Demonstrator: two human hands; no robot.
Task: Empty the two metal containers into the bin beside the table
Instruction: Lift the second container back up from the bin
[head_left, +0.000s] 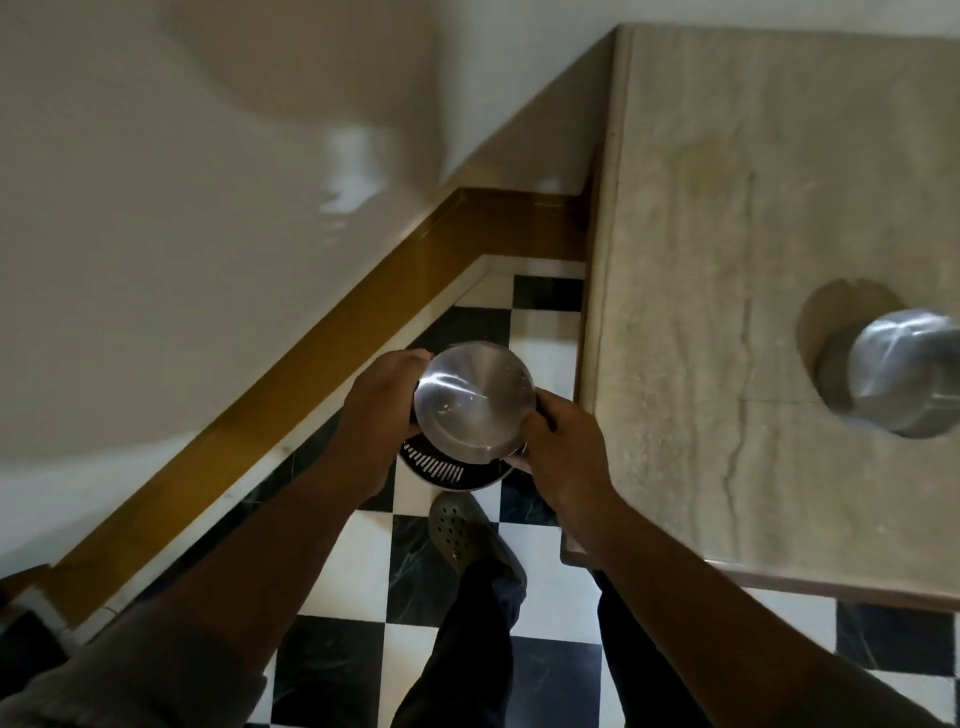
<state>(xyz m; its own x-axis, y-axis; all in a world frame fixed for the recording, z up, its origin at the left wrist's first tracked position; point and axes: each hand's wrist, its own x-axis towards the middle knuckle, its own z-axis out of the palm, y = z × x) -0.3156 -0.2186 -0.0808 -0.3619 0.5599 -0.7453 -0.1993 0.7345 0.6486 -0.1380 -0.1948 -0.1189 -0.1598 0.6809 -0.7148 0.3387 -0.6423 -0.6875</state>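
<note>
Both hands (384, 400) (558, 441) gripped the upturned container (475, 402), fingers pressed to its sides, directly over the bin (441, 470), lower centre.

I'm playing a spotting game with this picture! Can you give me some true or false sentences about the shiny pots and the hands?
1. Both hands, left hand and right hand, hold one metal container. True.
2. That container is upright, mouth facing up. False: it is tipped over, its shiny bottom faces the camera.
3. It is held above the dark slotted bin on the floor. True.
4. The second metal container is on the floor. False: it sits on the stone table.
5. The floor is plain brown. False: it is black and white checks.
</note>
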